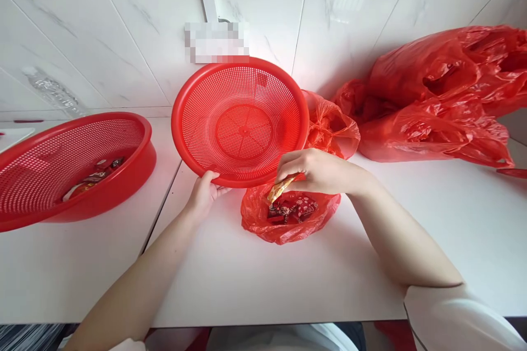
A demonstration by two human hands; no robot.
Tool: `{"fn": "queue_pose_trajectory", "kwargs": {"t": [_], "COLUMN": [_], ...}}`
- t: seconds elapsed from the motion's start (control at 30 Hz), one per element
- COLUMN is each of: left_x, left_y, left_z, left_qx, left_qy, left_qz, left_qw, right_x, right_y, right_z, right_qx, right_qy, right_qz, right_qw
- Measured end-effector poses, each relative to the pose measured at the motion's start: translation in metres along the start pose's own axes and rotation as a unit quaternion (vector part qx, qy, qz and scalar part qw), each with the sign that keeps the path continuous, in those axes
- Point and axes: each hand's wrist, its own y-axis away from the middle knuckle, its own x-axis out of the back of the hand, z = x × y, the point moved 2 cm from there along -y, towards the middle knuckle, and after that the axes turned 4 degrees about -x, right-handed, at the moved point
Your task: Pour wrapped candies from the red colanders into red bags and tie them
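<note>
My left hand (205, 192) is closed on the near rim of a red plastic colander (244, 126), which is tilted up toward me with nothing inside. In my right hand (302, 169) is a small yellow-and-white snack packet (280, 189), pinched by the fingers. The packet is just over an open red plastic bag (284, 235) on the table. Inside that bag lie several dark red patterned packets (294, 209). Part of the bag's far edge is hidden behind my right hand and the colander.
At the left stands a second red colander (135, 175) with a few wrapped packets (94, 178) in it. A clear plastic bottle (55, 90) is behind it by the wall. A tied red bag (331, 129) and bulky red bags (440, 82) sit at the back right. A seam crosses the white table (230, 285).
</note>
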Motion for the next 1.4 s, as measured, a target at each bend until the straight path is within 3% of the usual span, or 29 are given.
{"fn": "queue_pose_trajectory", "kwargs": {"t": [0.2,0.27,0.43,0.57,0.63,0.73,0.8,0.83,0.9,0.97,1.0,1.07,1.13,1.23,1.4], "left_x": [0.010,0.016,0.032,0.039,0.039,0.039,0.041,0.043,0.055,0.073,0.085,0.107,0.120,0.117,0.084], "left_y": [-0.005,-0.007,-0.012,-0.010,-0.006,0.003,0.013,0.018,0.028,0.031,0.029,0.022,0.012,0.006,0.005], "left_z": [0.004,0.006,0.016,0.025,0.033,0.055,0.077,0.089,0.106,0.114,0.114,0.109,0.101,0.091,0.079], "left_qx": [0.026,0.051,0.084,0.076,0.076,-0.009,-0.160,-0.241,-0.341,-0.329,-0.295,-0.210,-0.167,-0.199,-0.276], "left_qy": [0.012,-0.002,-0.065,-0.148,-0.200,-0.297,-0.366,-0.406,-0.521,-0.612,-0.638,-0.667,-0.691,-0.707,-0.696], "left_qz": [0.012,0.014,0.032,0.005,-0.012,-0.007,0.029,0.064,0.182,0.306,0.346,0.370,0.342,0.310,0.255], "left_qw": [1.000,0.999,0.994,0.986,0.977,0.955,0.916,0.879,0.761,0.651,0.622,0.611,0.614,0.604,0.612], "right_x": [-0.001,-0.004,-0.018,-0.036,-0.040,-0.034,-0.023,-0.017,-0.004,0.007,0.011,0.018,0.023,0.027,0.029], "right_y": [0.017,0.014,-0.008,-0.024,-0.027,-0.024,-0.019,-0.016,-0.010,-0.004,-0.001,0.004,0.007,0.011,0.013], "right_z": [0.010,0.018,0.041,0.063,0.071,0.071,0.064,0.059,0.050,0.043,0.041,0.040,0.040,0.039,0.034], "right_qx": [-0.159,-0.188,-0.215,-0.153,-0.143,-0.140,-0.128,-0.123,-0.115,-0.104,-0.098,-0.085,-0.078,-0.069,-0.067], "right_qy": [0.061,0.073,0.116,0.082,0.060,0.036,0.029,0.024,0.010,-0.010,-0.021,-0.051,-0.086,-0.113,-0.119], "right_qz": [-0.031,0.018,0.235,0.279,0.330,0.407,0.439,0.452,0.474,0.497,0.509,0.522,0.522,0.524,0.532], "right_qw": [0.985,0.979,0.941,0.944,0.931,0.902,0.889,0.883,0.873,0.861,0.855,0.847,0.845,0.842,0.836]}}
